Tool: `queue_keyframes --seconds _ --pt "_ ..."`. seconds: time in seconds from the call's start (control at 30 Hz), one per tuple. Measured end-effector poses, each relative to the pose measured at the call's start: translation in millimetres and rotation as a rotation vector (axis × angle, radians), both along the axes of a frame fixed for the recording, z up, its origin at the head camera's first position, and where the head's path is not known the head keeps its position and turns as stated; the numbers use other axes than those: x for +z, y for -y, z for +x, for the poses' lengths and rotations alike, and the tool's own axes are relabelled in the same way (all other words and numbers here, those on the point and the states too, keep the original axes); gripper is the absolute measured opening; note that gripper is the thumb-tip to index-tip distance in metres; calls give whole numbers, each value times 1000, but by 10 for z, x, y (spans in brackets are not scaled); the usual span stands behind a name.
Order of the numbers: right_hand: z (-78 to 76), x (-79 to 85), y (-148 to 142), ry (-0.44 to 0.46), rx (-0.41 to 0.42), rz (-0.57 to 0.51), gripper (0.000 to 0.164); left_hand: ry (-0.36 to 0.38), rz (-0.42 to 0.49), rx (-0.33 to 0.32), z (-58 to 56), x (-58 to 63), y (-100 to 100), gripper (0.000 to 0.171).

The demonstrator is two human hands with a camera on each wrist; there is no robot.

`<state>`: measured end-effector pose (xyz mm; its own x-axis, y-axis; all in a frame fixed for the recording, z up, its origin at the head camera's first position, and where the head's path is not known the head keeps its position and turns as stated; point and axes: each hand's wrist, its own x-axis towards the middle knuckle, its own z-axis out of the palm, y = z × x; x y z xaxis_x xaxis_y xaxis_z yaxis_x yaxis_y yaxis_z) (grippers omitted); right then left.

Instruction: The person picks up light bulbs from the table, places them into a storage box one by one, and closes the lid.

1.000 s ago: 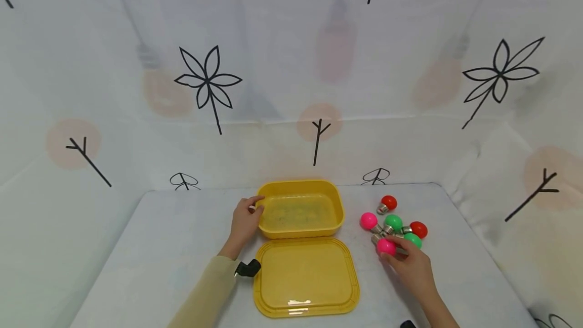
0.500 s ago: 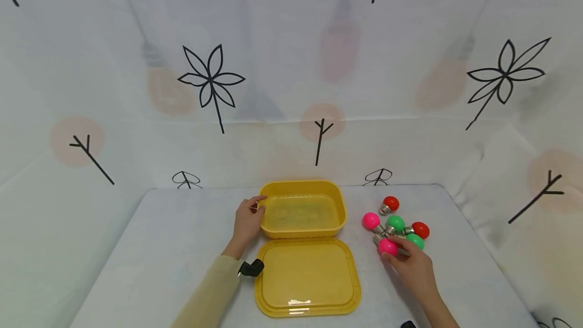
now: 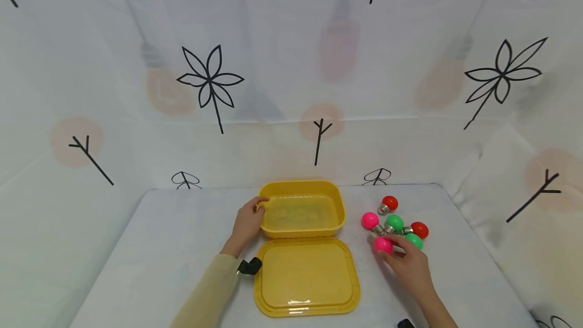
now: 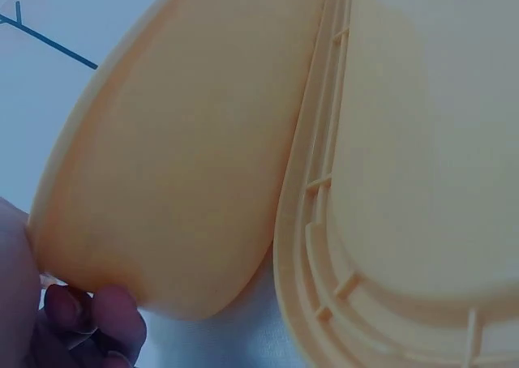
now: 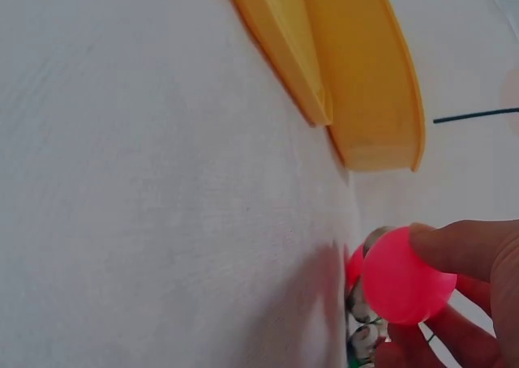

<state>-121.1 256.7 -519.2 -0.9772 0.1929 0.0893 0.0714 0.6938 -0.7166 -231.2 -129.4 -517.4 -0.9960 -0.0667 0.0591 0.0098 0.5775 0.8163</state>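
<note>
A pink light bulb (image 3: 382, 245) is pinched between the thumb and fingers of my right hand (image 3: 412, 264); in the right wrist view this bulb (image 5: 401, 279) is seen above the table with the thumb on its round side. Around it lie another pink bulb (image 3: 370, 220), two green bulbs (image 3: 394, 222) and two red bulbs (image 3: 419, 230), all with metal screw bases. My left hand (image 3: 246, 224) grips the left rim of a deep yellow container (image 3: 298, 234). Curled fingers (image 4: 120, 315) show at its wall in the left wrist view.
A flat yellow lid (image 3: 307, 277) with a ribbed edge lies directly in front of the container. White cloth covers the table (image 3: 173, 257), and a patterned cloth backdrop (image 3: 273, 151) rises behind it and on both sides.
My right hand has shifted slightly left and away from me with the pink bulb. The left hand keeps its place on the container rim.
</note>
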Motion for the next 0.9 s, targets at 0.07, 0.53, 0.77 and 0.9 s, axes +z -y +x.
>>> queue_keyframes --seconds 0.07,0.53,0.77,0.9 --pt "-16 22 17 -26 14 5 48 11 -2 -21 -4 -6 -2 31" --pt "-187 200 198 -166 94 -18 48 27 50 -52 15 -7 6 30" --pt "-274 259 288 -177 137 -46 47 24 64 -31 -4 -27 -2 28" --pt "-313 288 326 -148 138 -65 46 26 58 -29 -13 -40 -2 28"
